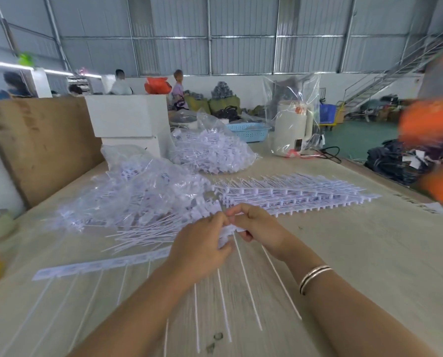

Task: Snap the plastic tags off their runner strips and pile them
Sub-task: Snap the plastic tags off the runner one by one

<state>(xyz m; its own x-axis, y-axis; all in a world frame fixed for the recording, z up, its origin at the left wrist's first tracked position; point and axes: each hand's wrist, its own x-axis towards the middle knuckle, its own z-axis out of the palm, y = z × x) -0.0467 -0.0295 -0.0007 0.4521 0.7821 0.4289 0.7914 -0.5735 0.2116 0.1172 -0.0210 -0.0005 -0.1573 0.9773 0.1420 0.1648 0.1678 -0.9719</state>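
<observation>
Fingers point(219, 220) of both hands pinch one runner strip point(99, 266) at its near end, close together so a tag can snap off; the loose tag pile point(138, 228) lies just beyond them on the surface point(370, 253)

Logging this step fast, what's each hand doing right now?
Left hand: fingers curled, pinching the white plastic tag strip.
Right hand: fingers curled, pinching the same strip's end.
</observation>
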